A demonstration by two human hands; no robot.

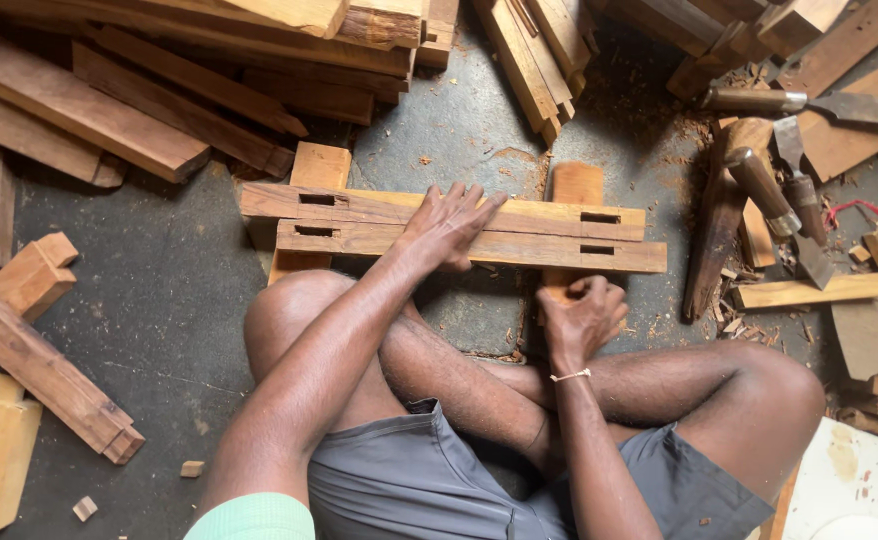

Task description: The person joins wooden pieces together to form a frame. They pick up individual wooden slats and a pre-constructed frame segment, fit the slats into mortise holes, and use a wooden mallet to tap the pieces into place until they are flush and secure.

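At frame centre, left hand [446,226] spread flat on 2 mortised rails [519,238], 4 slots already cut; right hand [584,312] curled, contents unclear.

No packages, labels, signs or screens here — only bare wood and tools.
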